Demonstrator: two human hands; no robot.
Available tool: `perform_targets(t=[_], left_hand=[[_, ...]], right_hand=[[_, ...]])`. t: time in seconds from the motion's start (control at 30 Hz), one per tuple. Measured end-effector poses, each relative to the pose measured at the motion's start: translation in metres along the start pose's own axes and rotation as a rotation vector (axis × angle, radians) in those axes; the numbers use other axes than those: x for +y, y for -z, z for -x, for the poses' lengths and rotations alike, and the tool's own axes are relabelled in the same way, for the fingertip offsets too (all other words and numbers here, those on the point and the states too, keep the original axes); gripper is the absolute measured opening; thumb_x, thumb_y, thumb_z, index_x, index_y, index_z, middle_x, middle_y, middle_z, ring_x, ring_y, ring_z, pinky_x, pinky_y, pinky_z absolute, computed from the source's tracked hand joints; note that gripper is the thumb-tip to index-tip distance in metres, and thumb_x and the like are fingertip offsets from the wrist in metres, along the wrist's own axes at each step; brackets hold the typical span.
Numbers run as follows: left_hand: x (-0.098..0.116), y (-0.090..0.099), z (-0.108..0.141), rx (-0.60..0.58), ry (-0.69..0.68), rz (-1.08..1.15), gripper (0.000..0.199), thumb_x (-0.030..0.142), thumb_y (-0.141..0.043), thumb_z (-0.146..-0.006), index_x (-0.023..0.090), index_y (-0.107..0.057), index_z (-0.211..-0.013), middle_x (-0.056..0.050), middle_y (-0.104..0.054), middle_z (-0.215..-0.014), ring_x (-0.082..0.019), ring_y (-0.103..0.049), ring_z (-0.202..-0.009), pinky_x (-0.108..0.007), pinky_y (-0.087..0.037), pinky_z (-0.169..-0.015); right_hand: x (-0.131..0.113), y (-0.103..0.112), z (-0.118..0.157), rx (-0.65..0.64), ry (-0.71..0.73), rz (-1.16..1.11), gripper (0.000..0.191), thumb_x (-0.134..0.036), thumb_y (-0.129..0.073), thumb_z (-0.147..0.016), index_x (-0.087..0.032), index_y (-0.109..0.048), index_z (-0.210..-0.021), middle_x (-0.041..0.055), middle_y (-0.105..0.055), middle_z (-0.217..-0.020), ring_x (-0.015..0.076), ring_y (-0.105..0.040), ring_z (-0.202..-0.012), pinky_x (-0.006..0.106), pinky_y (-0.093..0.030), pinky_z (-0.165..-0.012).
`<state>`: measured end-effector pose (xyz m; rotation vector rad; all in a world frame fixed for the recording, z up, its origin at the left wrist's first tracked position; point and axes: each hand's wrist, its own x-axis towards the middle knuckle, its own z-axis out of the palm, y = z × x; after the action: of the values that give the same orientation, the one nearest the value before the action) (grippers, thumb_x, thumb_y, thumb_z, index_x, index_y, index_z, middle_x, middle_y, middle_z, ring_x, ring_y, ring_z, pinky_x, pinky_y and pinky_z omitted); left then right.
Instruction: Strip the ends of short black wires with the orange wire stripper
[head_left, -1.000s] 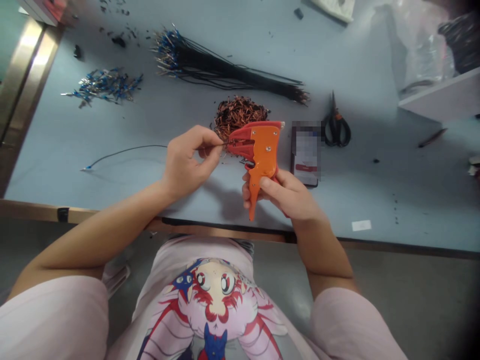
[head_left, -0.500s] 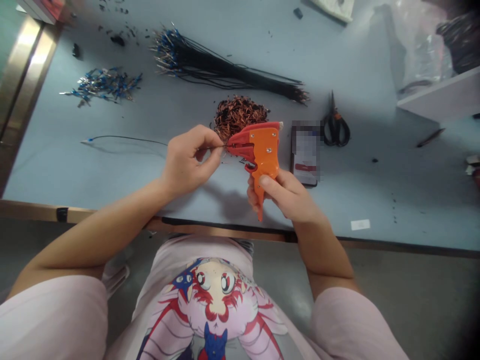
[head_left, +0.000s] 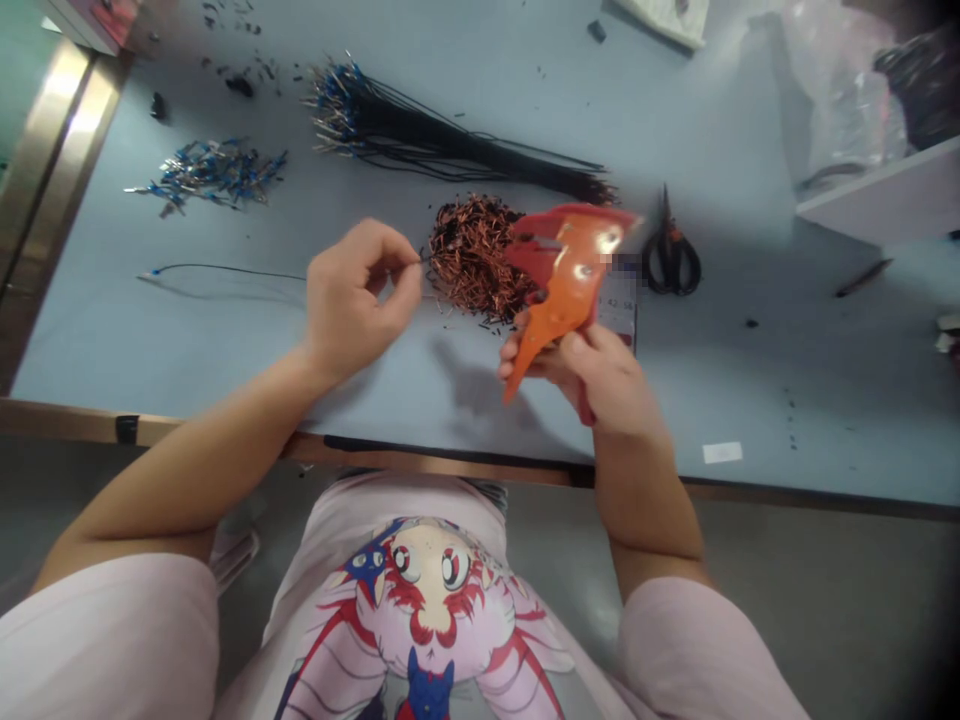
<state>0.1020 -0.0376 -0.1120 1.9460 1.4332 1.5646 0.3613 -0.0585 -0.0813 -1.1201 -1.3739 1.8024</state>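
Between the thumb and fingertips of my left hand (head_left: 364,300) a thin black wire (head_left: 232,270) is pinched near its right end. Its other end, with a blue and silver terminal, reaches out to the left over the table. My right hand (head_left: 600,375) is wrapped around the handles of an orange and red wire stripper (head_left: 574,275), whose jaws point left, apart from the wire. Just left of the jaws lies a heap of copper and black wire scraps (head_left: 476,255). Behind the heap stretches a bundle of black wires (head_left: 465,145) with blue terminals at its left end.
A pile of blue terminals (head_left: 214,172) lies at the left. Right of the stripper are a partly covered phone (head_left: 622,315), black-handled scissors (head_left: 671,255) and a pen (head_left: 862,278). Plastic bags (head_left: 855,110) and a white box edge (head_left: 885,185) stand at the far right.
The wire's end has come out of the stripper's jaws. My left hand has moved left with the wire; my right hand has shifted right and tilted the stripper.
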Motion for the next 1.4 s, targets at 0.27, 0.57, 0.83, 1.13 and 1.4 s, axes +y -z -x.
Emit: perform_targets(t=[0.27, 0.57, 0.83, 1.13, 1.4], left_hand=[[-0.024, 0.004, -0.014, 0.303, -0.052, 0.144, 0.027, 0.039, -0.072, -0.092, 0.017, -0.058, -0.085, 0.006, -0.052, -0.073, -0.001, -0.048, -0.06, -0.02, -0.037, -0.054], [0.008, -0.005, 0.009, -0.173, -0.259, -0.168, 0.008, 0.014, -0.062, -0.08, 0.02, -0.061, -0.076, 0.004, -0.062, -0.064, -0.009, -0.05, -0.052, -0.028, -0.035, -0.053], [0.018, -0.009, 0.019, -0.341, -0.343, -0.253, 0.011, 0.022, -0.056, -0.085, 0.024, -0.063, -0.077, 0.004, -0.067, -0.063, -0.014, -0.062, -0.059, -0.028, -0.039, -0.054], [0.032, -0.001, 0.015, -0.458, -0.403, -0.264, 0.017, 0.02, -0.051, -0.088, 0.024, -0.065, -0.08, 0.003, -0.066, -0.063, -0.013, -0.06, -0.059, -0.026, -0.039, -0.056], [-0.001, 0.018, -0.008, -0.153, -0.373, -0.205, 0.009, 0.013, -0.064, -0.074, 0.021, -0.063, -0.077, 0.006, -0.053, -0.058, -0.008, -0.044, -0.05, -0.027, -0.031, -0.049]], right_hand=[[0.0, -0.027, 0.007, -0.076, 0.264, 1.051, 0.043, -0.038, -0.059, -0.094, -0.015, -0.054, -0.13, 0.0172, -0.065, -0.117, 0.0316, -0.06, -0.103, 0.05, -0.05, -0.09], [0.018, -0.037, -0.002, -0.133, 0.535, 1.161, 0.026, -0.035, -0.068, -0.09, -0.016, -0.065, -0.106, 0.0156, -0.065, -0.116, 0.0281, -0.057, -0.106, 0.044, -0.049, -0.093], [0.022, -0.02, -0.012, 0.289, 0.795, 1.08, 0.018, -0.026, -0.059, -0.095, -0.022, -0.06, -0.113, 0.0104, -0.064, -0.106, 0.0248, -0.06, -0.101, 0.043, -0.052, -0.087], [0.016, -0.027, -0.014, 0.274, 0.902, 1.126, 0.01, -0.012, -0.058, -0.09, -0.021, -0.059, -0.086, 0.005, -0.068, -0.086, 0.0191, -0.058, -0.078, 0.035, -0.049, -0.07], [-0.008, 0.011, -0.006, 0.515, 0.779, 0.991, 0.016, -0.015, -0.049, -0.087, -0.024, -0.055, -0.075, 0.0049, -0.059, -0.077, 0.0234, -0.06, -0.08, 0.042, -0.05, -0.074]])
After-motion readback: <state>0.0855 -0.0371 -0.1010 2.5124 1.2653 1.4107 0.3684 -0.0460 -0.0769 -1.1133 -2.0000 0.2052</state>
